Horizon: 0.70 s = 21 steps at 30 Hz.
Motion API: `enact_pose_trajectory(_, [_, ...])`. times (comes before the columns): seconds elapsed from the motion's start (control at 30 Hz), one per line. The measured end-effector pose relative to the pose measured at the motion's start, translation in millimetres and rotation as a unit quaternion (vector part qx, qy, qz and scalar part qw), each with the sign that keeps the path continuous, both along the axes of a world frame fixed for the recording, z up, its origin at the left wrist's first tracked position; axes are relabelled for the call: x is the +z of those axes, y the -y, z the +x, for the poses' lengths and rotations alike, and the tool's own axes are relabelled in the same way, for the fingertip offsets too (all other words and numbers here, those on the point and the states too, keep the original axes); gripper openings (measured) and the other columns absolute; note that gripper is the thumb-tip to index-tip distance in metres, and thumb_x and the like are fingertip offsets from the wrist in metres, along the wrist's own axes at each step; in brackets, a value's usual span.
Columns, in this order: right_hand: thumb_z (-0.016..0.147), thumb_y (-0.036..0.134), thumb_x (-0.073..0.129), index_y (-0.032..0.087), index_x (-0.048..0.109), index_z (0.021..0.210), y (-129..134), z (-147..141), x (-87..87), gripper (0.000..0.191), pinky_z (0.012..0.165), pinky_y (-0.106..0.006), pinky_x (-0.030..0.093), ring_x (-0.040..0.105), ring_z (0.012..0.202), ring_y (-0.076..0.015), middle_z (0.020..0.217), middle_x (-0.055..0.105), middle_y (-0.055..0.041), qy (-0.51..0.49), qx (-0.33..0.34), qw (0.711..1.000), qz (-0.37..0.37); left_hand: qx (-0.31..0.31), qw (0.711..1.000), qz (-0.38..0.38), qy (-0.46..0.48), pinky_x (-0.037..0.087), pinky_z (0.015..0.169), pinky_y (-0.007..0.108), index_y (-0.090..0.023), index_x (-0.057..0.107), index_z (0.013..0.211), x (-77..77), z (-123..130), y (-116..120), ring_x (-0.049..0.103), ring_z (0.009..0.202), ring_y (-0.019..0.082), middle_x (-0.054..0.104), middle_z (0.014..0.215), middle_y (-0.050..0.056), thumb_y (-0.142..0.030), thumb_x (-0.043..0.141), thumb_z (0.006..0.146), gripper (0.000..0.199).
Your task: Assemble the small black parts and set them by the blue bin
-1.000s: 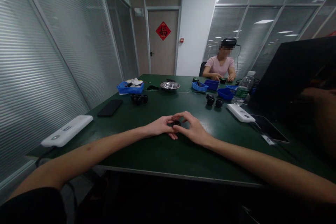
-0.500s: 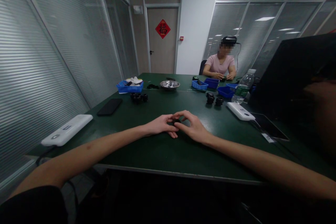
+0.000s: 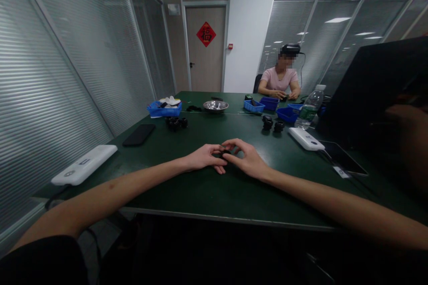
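Over the middle of the dark green table (image 3: 187, 191), my left hand (image 3: 206, 157) and my right hand (image 3: 246, 158) meet around a small black part (image 3: 225, 153). Its exact kind cannot be made out, since fingers cover much of it. The left fingers grip it from the left, with the lower ones reaching beneath. From the right, my right thumb and forefinger pinch it. Beyond the hands lie similar-looking black round parts, one cluster (image 3: 175, 123) at the left and another group (image 3: 267, 123) at the right.
A metal bowl (image 3: 216, 110) and a blue tray (image 3: 157, 110) stand farther back. Blue bins (image 3: 287, 115), a water bottle (image 3: 310, 109) and a white power bank (image 3: 306, 139) are at right. Left are a black phone (image 3: 138, 135) and another power bank (image 3: 85, 164). A person (image 3: 280, 80) sits opposite.
Both hands stay in nearly the same place, still around the black part. The whole view has shifted very slightly.
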State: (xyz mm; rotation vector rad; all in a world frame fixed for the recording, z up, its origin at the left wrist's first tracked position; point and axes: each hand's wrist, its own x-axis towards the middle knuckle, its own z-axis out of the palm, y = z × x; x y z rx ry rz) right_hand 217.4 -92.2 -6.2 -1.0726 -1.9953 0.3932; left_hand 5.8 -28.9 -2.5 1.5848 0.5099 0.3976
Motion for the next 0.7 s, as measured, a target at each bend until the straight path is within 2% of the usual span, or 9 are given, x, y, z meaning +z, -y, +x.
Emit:
enact_pose_trajectory(0.17, [0.097, 0.029, 0.063, 0.024, 0.065, 0.124, 5.8, 3.5, 8.7, 0.027, 0.091, -0.04, 0.053, 0.064, 0.108, -0.0226, 0.121, 0.069, -0.0077, 0.002, 0.068, 0.997, -0.03, 0.006, 0.998, 0.059, -0.036, 0.05, 0.051, 0.022, -0.01, 0.059, 0.132, 2.7, -0.8, 0.6, 0.062, 0.053, 0.009, 0.07, 0.084, 0.003, -0.03, 0.083, 0.079, 0.061])
enact_pose_trajectory(0.27, [0.099, 0.029, 0.06, 0.024, 0.065, 0.124, 9.6, 3.1, 12.1, 0.026, 0.092, -0.04, 0.053, 0.063, 0.11, -0.0229, 0.122, 0.068, -0.0075, 0.003, 0.087, 0.996, -0.024, 0.013, 0.995, 0.08, -0.051, 0.042, 0.048, 0.019, -0.01, 0.059, 0.133, 4.5, -1.6, 1.8, 0.057, 0.051, 0.007, 0.068, 0.079, 0.001, -0.032, 0.082, 0.079, 0.063])
enact_pose_trajectory(0.37, [0.097, 0.033, 0.064, 0.023, 0.064, 0.127, 8.7, 2.4, 9.9, 0.031, 0.087, -0.038, 0.054, 0.063, 0.105, -0.022, 0.122, 0.066, -0.008, 0.004, 0.058, 0.998, -0.016, 0.019, 0.993, 0.098, -0.062, 0.036, 0.046, 0.019, -0.009, 0.061, 0.13, 5.7, -2.6, 3.7, 0.052, 0.05, 0.007, 0.064, 0.072, -0.002, -0.035, 0.083, 0.078, 0.063])
enact_pose_trajectory(0.47, [0.094, 0.039, 0.069, 0.022, 0.068, 0.118, 4.7, 3.8, 6.3, 0.029, 0.08, -0.036, 0.055, 0.064, 0.095, -0.0203, 0.113, 0.068, -0.0071, 0.015, 0.021, 0.999, -0.02, 0.022, 0.99, 0.121, -0.073, 0.03, 0.046, 0.019, -0.01, 0.063, 0.127, 5.4, -4.2, 4.2, 0.046, 0.049, 0.007, 0.057, 0.063, -0.006, -0.041, 0.083, 0.077, 0.062])
enact_pose_trajectory(0.57, [0.095, 0.037, 0.069, 0.022, 0.071, 0.111, 1.9, 7.2, 7.0, 0.022, 0.082, -0.037, 0.055, 0.065, 0.093, -0.02, 0.11, 0.068, -0.0064, 0.025, 0.038, 0.999, -0.027, 0.032, 0.986, 0.153, -0.064, 0.033, 0.051, 0.021, -0.011, 0.067, 0.122, 3.1, -5.6, 1.6, 0.05, 0.056, 0.009, 0.059, 0.067, -0.004, -0.043, 0.085, 0.074, 0.06])
enact_pose_trajectory(0.7, [0.097, 0.033, 0.065, 0.024, 0.07, 0.116, 3.6, 9.7, 14.2, 0.022, 0.089, -0.042, 0.055, 0.065, 0.102, -0.0226, 0.118, 0.066, -0.0075, 0.023, 0.103, 0.994, -0.031, 0.039, 0.981, 0.181, -0.051, 0.043, 0.064, 0.025, -0.011, 0.071, 0.116, -0.9, -5.8, -3.6, 0.061, 0.073, 0.015, 0.068, 0.082, 0.002, -0.041, 0.086, 0.072, 0.054])
